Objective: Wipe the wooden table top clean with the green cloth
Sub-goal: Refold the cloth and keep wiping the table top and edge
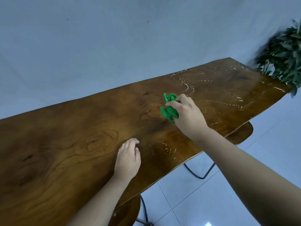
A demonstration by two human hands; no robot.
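Note:
A long wooden table top (pixel 68 144) runs from the lower left to the upper right. My right hand (pixel 187 113) grips a crumpled green cloth (pixel 169 110) and holds it down on the wood near the table's middle. White droplets and streaks (pixel 211 88) cover the right end of the top, and fainter streaks (pixel 166 149) lie near the front edge. My left hand (pixel 128 159) rests on the wood near the front edge, fingers relaxed and holding nothing.
A leafy green plant (pixel 283 56) stands at the table's far right end. A plain wall rises behind the table. Wooden stools (pixel 241 134) with dark metal legs (pixel 200 175) sit under the front edge on a white tiled floor (pixel 195 201).

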